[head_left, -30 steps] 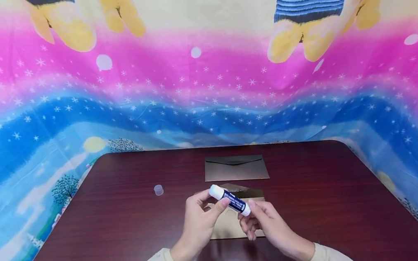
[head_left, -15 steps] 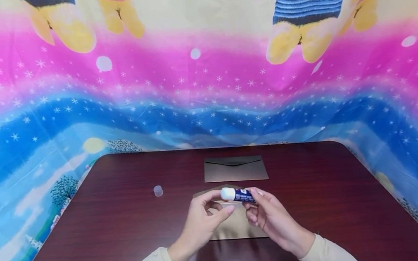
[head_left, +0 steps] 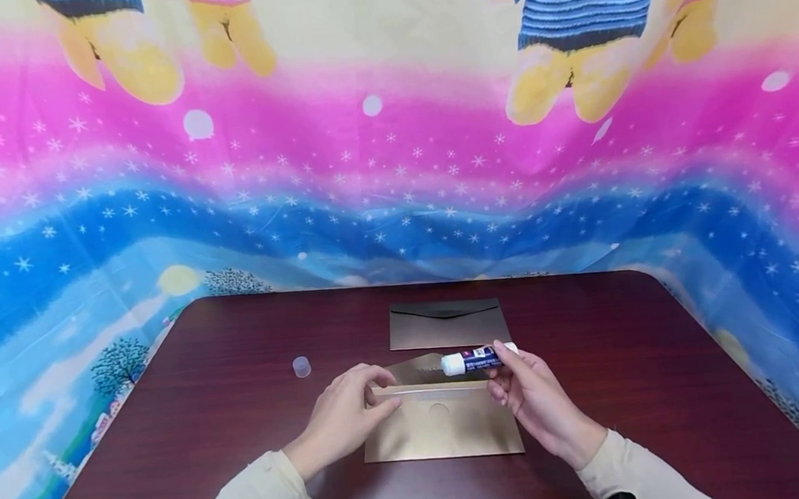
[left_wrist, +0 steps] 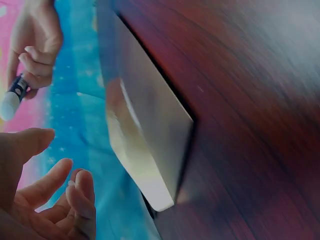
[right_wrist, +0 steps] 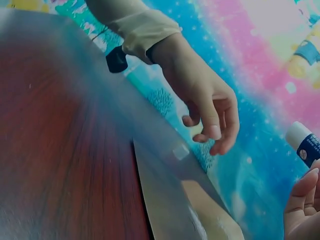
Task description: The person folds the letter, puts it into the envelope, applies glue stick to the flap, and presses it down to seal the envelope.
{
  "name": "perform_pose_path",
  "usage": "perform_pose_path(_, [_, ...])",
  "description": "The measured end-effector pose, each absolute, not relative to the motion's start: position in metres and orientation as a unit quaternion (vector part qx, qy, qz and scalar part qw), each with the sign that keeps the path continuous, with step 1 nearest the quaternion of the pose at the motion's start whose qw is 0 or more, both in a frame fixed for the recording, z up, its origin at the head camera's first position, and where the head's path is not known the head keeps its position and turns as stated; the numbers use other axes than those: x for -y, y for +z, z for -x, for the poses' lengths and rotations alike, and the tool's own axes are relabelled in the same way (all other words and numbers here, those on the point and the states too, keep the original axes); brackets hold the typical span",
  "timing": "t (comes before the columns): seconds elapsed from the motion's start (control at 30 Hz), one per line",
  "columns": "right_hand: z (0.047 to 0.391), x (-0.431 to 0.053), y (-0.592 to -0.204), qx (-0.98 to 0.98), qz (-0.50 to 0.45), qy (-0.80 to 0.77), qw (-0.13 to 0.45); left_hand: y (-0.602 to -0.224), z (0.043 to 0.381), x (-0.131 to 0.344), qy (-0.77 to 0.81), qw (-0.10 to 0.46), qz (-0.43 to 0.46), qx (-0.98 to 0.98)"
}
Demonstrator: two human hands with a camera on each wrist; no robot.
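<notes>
My right hand [head_left: 537,400] holds a glue stick [head_left: 479,359] with a dark blue label, its thumb and fingers pinching the far right end. The bare white tip points left, over the raised flap of a gold envelope [head_left: 444,434]. That envelope lies flat with its flap spread away from me. My left hand [head_left: 343,414] hovers over the envelope's upper left corner, thumb and fingers parted around nothing. In the left wrist view the same hand [left_wrist: 47,200] shows loosely bent fingers apart from the envelope [left_wrist: 155,110]. The right wrist view catches the glue stick's [right_wrist: 305,143] white end.
A small clear cap [head_left: 301,367] stands on the dark red wooden table [head_left: 243,422], left of the envelope. Farther back lies a bronze-grey envelope [head_left: 448,329] with its flap folded down. A printed cloth [head_left: 364,165] hangs behind the table.
The left hand has let go of the glue stick and moved left and down. The right hand, now alone holding it, has shifted slightly right and turned the stick nearly level.
</notes>
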State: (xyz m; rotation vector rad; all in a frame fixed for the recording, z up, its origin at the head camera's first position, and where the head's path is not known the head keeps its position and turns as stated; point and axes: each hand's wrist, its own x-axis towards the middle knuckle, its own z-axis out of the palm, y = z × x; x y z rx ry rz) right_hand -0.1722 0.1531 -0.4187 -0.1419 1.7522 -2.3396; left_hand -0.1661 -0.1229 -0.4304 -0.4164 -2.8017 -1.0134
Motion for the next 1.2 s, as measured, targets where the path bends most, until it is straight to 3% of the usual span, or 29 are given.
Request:
perform_pose_path(0.27, [0.180, -0.151, -0.425, -0.643, -0.019, -0.760, 0.091, -0.445, 0.169, 0.133, -0.217, 0.054, 0.180, 0.958])
perform_pose_path(0.43, [0.186, -0.148, -0.430, -0.670, -0.010, -0.738, 0.085, -0.448, 0.165, 0.136, -0.163, 0.024, 0.220, 0.961])
perform_pose_path(0.8, [0.201, -0.133, -0.435, -0.739, 0.016, -0.670, 0.076, -0.463, 0.161, 0.139, -0.104, 0.026, 0.244, 0.964])
perform_pose_path(1.2, [0.213, -0.117, -0.445, -0.826, 0.151, -0.543, 0.015, -0.467, 0.165, 0.139, -0.099, 0.036, 0.257, 0.961])
